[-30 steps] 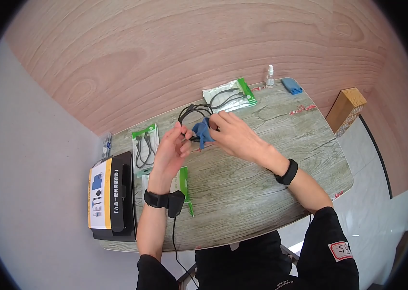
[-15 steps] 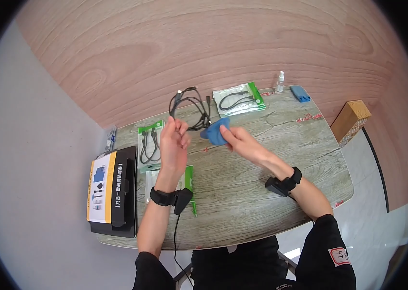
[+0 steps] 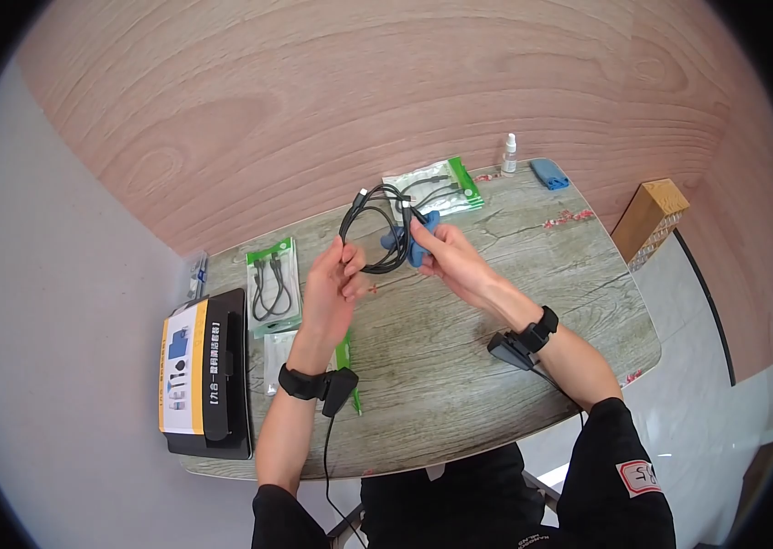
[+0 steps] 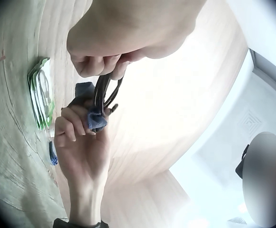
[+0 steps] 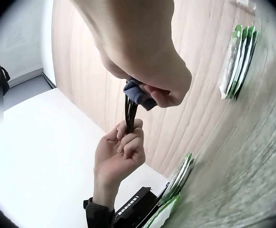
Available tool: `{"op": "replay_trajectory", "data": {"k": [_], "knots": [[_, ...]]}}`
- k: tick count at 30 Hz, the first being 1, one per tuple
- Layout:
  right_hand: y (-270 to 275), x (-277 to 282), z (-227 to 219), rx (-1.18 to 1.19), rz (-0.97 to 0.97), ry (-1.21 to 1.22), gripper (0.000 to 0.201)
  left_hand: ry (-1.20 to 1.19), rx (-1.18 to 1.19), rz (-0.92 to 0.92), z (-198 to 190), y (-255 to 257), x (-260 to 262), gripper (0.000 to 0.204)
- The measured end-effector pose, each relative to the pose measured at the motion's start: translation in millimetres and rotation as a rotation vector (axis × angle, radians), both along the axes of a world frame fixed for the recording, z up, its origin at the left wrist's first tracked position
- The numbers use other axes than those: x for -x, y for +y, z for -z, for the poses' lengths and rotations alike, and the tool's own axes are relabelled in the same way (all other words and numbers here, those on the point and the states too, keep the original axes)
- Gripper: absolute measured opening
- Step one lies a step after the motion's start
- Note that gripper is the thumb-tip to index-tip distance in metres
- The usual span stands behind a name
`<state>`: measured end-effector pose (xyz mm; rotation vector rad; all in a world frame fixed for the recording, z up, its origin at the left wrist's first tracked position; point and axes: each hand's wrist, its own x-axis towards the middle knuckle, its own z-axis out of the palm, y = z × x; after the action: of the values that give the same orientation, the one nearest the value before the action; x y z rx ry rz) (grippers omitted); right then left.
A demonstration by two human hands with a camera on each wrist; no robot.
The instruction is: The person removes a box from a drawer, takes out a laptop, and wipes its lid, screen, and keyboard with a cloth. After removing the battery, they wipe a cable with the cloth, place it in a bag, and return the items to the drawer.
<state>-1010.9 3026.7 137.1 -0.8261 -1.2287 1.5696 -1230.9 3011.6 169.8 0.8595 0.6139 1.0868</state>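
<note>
Black cable, looped into a coil, is held up between both hands above the worktop. The left hand pinches its left side with curled fingers; the right hand grips its right side with a blue cloth. Behind the coil lie green-edged packets, near a small white-capped bottle.

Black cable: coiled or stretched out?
Coiled: the cable curves round in several loops, held by the left hand and the right hand with the cloth.
</note>
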Motion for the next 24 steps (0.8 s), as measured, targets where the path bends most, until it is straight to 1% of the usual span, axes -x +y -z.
{"op": "replay_trajectory", "data": {"k": [1, 4, 7, 10, 13, 16, 19, 22, 23, 24], "knots": [[-2, -1, -5, -0.005, -0.047, 0.006, 0.047, 0.011, 0.009, 0.013, -1, 1, 2, 0.028], [-10, 3, -20, 0.057, -0.005, 0.152, 0.047, -0.008, 0.074, -0.032, -2, 4, 7, 0.028], [-4, -5, -20, 0.064, -0.028, 0.22, 0.047, -0.051, 0.081, -0.044, -7, 6, 14, 0.028], [4, -18, -18, 0.068, 0.071, 0.156, 0.047, -0.106, 0.044, -0.039, -6, 10, 23, 0.027], [7, -25, -24, 0.043, 0.184, 0.114, 0.05, -0.065, 0.057, 0.013, -11, 10, 25, 0.029], [2, -25, -32, -0.103, 0.146, -0.131, 0.056, 0.099, -0.001, 0.103, -9, 9, 23, 0.031], [-8, -10, -36, -0.334, 0.111, -0.389, 0.061, 0.159, -0.039, 0.136, -12, 6, 17, 0.033], [-8, -19, -34, -0.226, -0.182, -0.633, 0.062, 0.202, -0.047, 0.142, -15, 4, 18, 0.034], [-14, -11, -30, -0.183, -0.107, -0.463, 0.06, 0.213, -0.045, 0.139, -15, 5, 19, 0.034], [-16, -10, -32, -0.195, -0.137, -0.442, 0.058, 0.224, -0.043, 0.134, -15, 5, 19, 0.034]]}}
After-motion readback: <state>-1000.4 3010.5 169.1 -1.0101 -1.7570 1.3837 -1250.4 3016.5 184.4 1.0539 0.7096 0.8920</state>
